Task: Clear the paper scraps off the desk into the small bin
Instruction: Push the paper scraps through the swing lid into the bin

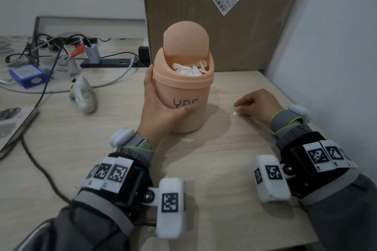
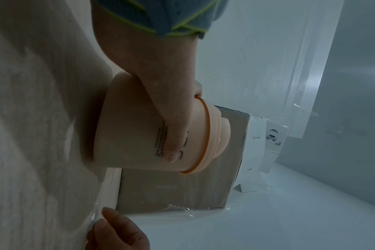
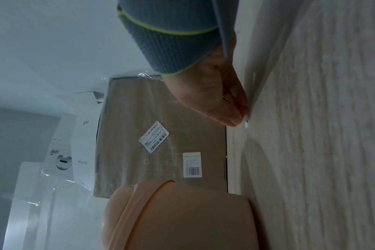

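A small peach bin stands upright mid-desk, its swing lid tipped open over a heap of white paper scraps. My left hand grips the bin's left side, thumb across the front lettering; the left wrist view shows this hand wrapped round the bin. One tiny white scrap lies on the desk to the bin's right. My right hand rests low there, fingers loosely curled, tips at the scrap. In the right wrist view the right hand's fingertips meet the scrap, which lies on the wood.
A tall cardboard box stands right behind the bin. A white panel borders the desk's right side. At the left are a power strip with cables, a blue box, a grey-white gadget and a phone.
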`<state>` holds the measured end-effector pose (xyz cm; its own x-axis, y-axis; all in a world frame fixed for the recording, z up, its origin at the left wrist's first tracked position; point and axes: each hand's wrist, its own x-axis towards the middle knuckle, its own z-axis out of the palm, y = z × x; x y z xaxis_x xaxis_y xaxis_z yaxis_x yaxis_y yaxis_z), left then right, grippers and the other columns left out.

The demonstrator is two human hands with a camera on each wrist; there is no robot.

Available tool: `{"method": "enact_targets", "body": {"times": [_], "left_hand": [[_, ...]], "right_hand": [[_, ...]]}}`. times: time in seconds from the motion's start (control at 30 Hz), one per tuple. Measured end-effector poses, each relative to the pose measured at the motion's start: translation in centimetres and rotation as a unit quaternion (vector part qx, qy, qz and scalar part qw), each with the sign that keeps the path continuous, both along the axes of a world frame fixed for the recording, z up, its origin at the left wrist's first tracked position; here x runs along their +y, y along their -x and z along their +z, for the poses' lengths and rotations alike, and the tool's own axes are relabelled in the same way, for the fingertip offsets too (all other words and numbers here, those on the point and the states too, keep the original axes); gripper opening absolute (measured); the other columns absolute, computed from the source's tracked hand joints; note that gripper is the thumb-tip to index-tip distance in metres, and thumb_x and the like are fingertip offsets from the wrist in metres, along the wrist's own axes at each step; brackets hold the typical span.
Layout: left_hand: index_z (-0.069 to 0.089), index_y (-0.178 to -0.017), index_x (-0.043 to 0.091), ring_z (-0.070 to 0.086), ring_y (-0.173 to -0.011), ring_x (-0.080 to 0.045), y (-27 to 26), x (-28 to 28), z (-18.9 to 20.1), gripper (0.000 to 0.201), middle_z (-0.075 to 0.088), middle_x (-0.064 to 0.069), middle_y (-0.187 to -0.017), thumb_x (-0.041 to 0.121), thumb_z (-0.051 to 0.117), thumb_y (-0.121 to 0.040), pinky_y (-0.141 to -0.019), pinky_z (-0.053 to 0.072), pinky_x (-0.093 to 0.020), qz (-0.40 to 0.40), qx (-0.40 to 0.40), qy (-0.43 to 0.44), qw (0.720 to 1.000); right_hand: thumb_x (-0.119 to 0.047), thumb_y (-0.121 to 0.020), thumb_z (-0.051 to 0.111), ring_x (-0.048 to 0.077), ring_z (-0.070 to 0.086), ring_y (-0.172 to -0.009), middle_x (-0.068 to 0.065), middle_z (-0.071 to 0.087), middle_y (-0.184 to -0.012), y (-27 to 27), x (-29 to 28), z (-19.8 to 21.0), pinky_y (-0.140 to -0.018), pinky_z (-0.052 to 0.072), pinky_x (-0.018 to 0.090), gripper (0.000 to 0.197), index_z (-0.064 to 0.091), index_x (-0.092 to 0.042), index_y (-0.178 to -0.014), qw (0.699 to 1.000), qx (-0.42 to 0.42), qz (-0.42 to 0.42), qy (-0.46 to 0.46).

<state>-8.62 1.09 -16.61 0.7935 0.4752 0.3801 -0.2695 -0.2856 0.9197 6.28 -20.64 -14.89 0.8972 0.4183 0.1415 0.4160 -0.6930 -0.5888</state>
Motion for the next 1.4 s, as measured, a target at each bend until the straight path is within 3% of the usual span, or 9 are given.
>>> {"method": "enact_targets", "body": {"times": [0.07, 0.2, 0.47, 0.6, 0.7, 0.93, 1.13, 1.23, 1.4], "left_hand": [[0.009, -0.156, 0.035, 0.044, -0.138, -0.008, 0.0, 0.1, 0.0, 0.134, 0.037, 0.011, -0.154, 0.039, 0.093, -0.052, -0.113, 0.043, -0.044, 0.001, 0.002, 0.000, 1.000], [0.009, -0.156, 0.034, 0.044, -0.138, -0.008, 0.1, 0.0, 0.2, 0.134, 0.037, 0.011, -0.153, 0.041, 0.092, -0.051, -0.113, 0.043, -0.044, 0.003, 0.003, -0.004, 1.000], [0.008, -0.157, 0.032, 0.044, -0.137, -0.006, 0.2, -0.2, 0.4, 0.136, 0.038, 0.011, -0.153, 0.041, 0.091, -0.050, -0.114, 0.043, -0.042, 0.002, 0.007, -0.003, 1.000], [0.009, -0.156, 0.033, 0.045, -0.137, -0.007, 0.2, -0.1, 0.4, 0.136, 0.039, 0.011, -0.152, 0.042, 0.092, -0.049, -0.113, 0.044, -0.043, 0.000, 0.007, -0.001, 1.000], [0.008, -0.157, 0.032, 0.045, -0.137, -0.007, 0.2, -0.1, 0.4, 0.136, 0.038, 0.011, -0.153, 0.044, 0.091, -0.049, -0.113, 0.044, -0.044, 0.000, 0.008, -0.003, 1.000], [0.007, -0.157, 0.033, 0.044, -0.137, -0.007, 0.2, -0.1, 0.4, 0.137, 0.038, 0.011, -0.153, 0.044, 0.091, -0.049, -0.113, 0.044, -0.043, 0.004, 0.012, -0.005, 1.000], [0.009, -0.156, 0.034, 0.045, -0.135, -0.004, 0.2, -0.1, 0.3, 0.134, 0.039, 0.012, -0.152, 0.038, 0.094, -0.052, -0.112, 0.045, -0.041, 0.006, 0.009, -0.008, 1.000], [0.007, -0.157, 0.033, 0.045, -0.135, -0.005, 0.1, 0.0, 0.2, 0.132, 0.037, 0.012, -0.152, 0.027, 0.096, -0.059, -0.112, 0.045, -0.043, 0.004, 0.011, -0.008, 1.000], [0.008, -0.156, 0.035, 0.045, -0.136, -0.006, 0.1, 0.0, 0.2, 0.136, 0.038, 0.012, -0.153, 0.042, 0.093, -0.051, -0.111, 0.046, -0.043, 0.001, 0.009, -0.002, 1.000]], "right_hand": [[-0.013, -0.074, 0.075, 0.010, 0.056, -0.071, 0.002, 0.065, -0.077, 0.2, 0.1, 0.1, -0.060, 0.036, 0.008, 0.018, 0.075, -0.011, -0.092, 0.999, -0.014, 0.002, 0.035], [-0.015, -0.074, 0.075, 0.009, 0.056, -0.078, 0.005, 0.072, -0.090, 0.5, 0.3, 0.0, -0.064, 0.033, 0.017, 0.016, 0.076, -0.013, -0.089, 0.998, -0.027, 0.004, 0.057], [-0.009, -0.078, 0.066, 0.012, 0.051, -0.076, 0.004, 0.069, -0.082, 0.4, 0.9, -0.1, -0.067, 0.031, 0.017, 0.007, 0.073, -0.010, -0.080, 0.992, -0.053, 0.018, 0.117], [0.001, -0.078, 0.059, 0.005, 0.056, -0.047, 0.008, 0.066, -0.064, 0.5, 0.8, -0.2, -0.044, 0.035, 0.004, 0.012, 0.066, -0.005, -0.072, 0.999, -0.039, -0.029, -0.013], [0.004, -0.083, 0.057, -0.004, 0.057, -0.038, 0.013, 0.066, -0.065, 0.6, 1.0, -0.3, -0.041, 0.040, 0.004, 0.011, 0.062, -0.002, -0.075, 0.996, 0.002, -0.034, -0.087], [0.002, -0.076, 0.069, 0.017, 0.069, -0.063, 0.011, 0.070, -0.071, 0.1, 0.9, -0.7, -0.066, 0.057, 0.023, 0.020, 0.066, -0.016, -0.068, 0.992, 0.021, -0.022, -0.125], [-0.010, -0.071, 0.076, 0.008, 0.058, -0.068, 0.003, 0.070, -0.076, 0.1, 0.9, -0.8, -0.064, 0.038, 0.008, 0.009, 0.075, -0.013, -0.079, 0.998, -0.056, -0.003, -0.016], [-0.014, -0.074, 0.075, 0.012, 0.060, -0.081, 0.006, 0.074, -0.087, 0.2, 1.1, -0.7, -0.068, 0.032, 0.012, 0.012, 0.077, -0.011, -0.085, 0.997, -0.070, 0.007, 0.023], [-0.014, -0.076, 0.071, 0.020, 0.063, -0.091, 0.007, 0.074, -0.092, 0.1, 2.1, -0.6, -0.072, 0.034, 0.018, 0.011, 0.076, -0.012, -0.085, 0.994, -0.082, 0.021, 0.073]]}}
